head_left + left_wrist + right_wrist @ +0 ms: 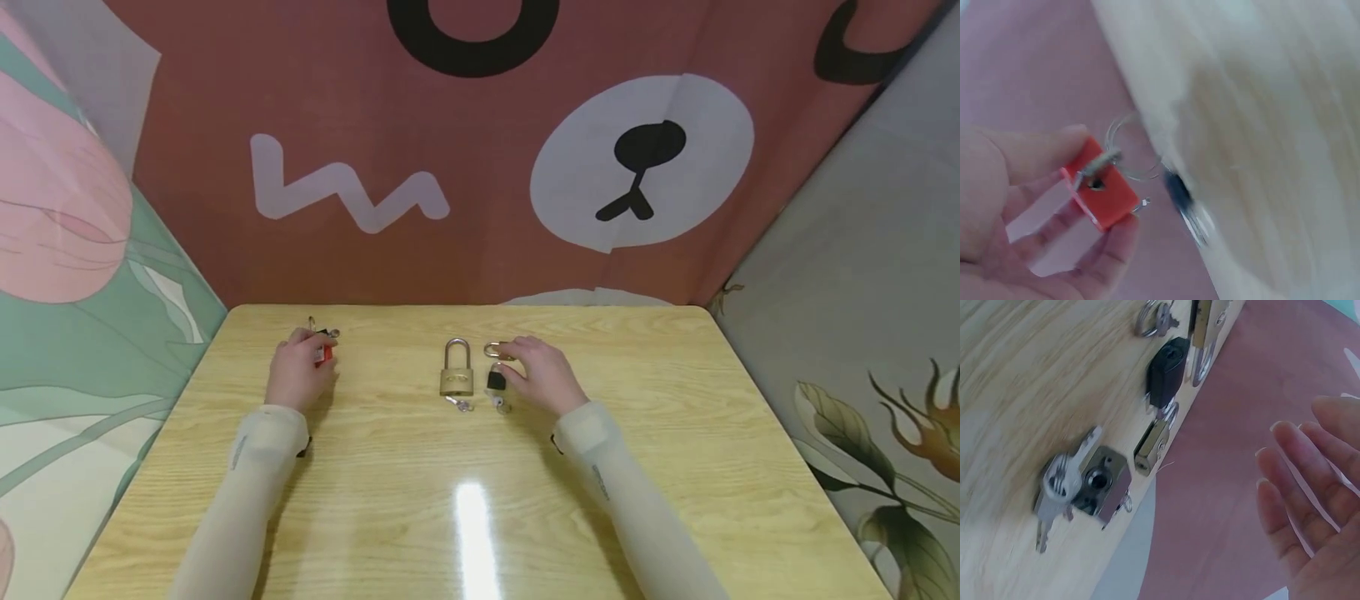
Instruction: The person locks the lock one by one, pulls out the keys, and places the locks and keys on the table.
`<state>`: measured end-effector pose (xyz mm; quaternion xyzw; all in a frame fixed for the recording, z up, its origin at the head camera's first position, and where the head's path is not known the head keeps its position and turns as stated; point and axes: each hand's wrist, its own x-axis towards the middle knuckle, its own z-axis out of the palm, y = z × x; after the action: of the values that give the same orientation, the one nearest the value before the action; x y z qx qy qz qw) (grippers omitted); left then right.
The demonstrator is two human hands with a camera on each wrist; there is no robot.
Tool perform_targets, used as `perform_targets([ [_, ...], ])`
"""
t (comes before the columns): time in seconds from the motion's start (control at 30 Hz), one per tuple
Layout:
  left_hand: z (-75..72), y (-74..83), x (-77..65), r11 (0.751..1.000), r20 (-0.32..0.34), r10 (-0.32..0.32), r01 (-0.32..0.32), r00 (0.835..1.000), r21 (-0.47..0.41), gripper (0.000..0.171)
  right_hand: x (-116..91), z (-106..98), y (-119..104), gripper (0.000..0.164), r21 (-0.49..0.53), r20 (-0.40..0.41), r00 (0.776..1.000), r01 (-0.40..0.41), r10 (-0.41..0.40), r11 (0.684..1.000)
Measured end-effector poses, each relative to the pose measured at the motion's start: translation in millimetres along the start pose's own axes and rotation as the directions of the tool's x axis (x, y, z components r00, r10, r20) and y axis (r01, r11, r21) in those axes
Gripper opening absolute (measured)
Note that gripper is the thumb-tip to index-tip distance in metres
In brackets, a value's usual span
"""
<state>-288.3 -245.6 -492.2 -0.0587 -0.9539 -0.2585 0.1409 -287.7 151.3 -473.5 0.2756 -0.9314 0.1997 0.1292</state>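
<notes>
My left hand (pixel 300 371) pinches a red padlock (pixel 1107 187) between thumb and fingers at the table's far left. A key with a wire ring (pixel 1100 164) sticks out of its keyhole. Just past it lies a small black padlock (pixel 1179 192), blurred. Over the table right of centre, my right hand (pixel 543 375) has its fingers extended and nothing in its grasp. Close by its fingertips are a small brass padlock (pixel 495 351) and a black padlock (pixel 496 381). A large brass padlock (pixel 457 382) lies to their left, shackle pointing away.
Loose keys (pixel 461 404) lie below the large padlock, and more keys (pixel 500 406) below the black one. In the right wrist view, a silver-grey padlock (pixel 1107 481) has keys beside it. A printed curtain (pixel 480 250) hangs behind the wooden table (pixel 390 483).
</notes>
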Motion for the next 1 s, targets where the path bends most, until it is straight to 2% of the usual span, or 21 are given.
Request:
perform_targets([
  [0.17,2.2,33.9,-5.3,0.991,-0.029,0.102,-0.104,0.994,-0.089,0.028,5.5,1.3,-7.2,0.029,0.054,-0.007,1.000,-0.014,0.015,0.998],
  [0.37,6.0,70.7,-16.4,0.957,0.010,0.210,-0.204,0.978,-0.209,0.030,11.1,4.3,-17.1,0.030,0.080,-0.003,1.000,-0.013,0.013,0.997],
  [0.47,11.0,86.7,-23.0,0.931,0.037,0.296,-0.280,0.954,-0.232,0.030,11.3,3.1,-24.1,0.030,0.181,0.024,0.999,-0.037,0.034,0.983],
  [0.63,21.7,108.0,-33.2,0.882,0.038,0.406,-0.381,0.913,-0.277,0.033,13.8,-0.9,-37.8,0.032,0.385,0.091,0.995,-0.078,0.047,0.920],
  [0.73,26.4,116.8,-36.7,0.851,0.034,0.451,-0.419,0.892,-0.316,0.033,15.3,-1.5,-42.1,0.036,0.414,0.110,0.992,-0.108,0.068,0.904],
  [0.87,29.7,126.1,-39.6,0.810,0.046,0.506,-0.455,0.862,-0.370,0.032,15.0,-0.5,-42.3,0.041,0.439,0.131,0.981,-0.189,0.145,0.878],
  [1.0,32.3,131.6,-41.6,0.785,0.062,0.536,-0.470,0.842,-0.404,0.031,14.2,0.4,-40.3,0.043,0.477,0.144,0.971,-0.239,0.193,0.846],
])
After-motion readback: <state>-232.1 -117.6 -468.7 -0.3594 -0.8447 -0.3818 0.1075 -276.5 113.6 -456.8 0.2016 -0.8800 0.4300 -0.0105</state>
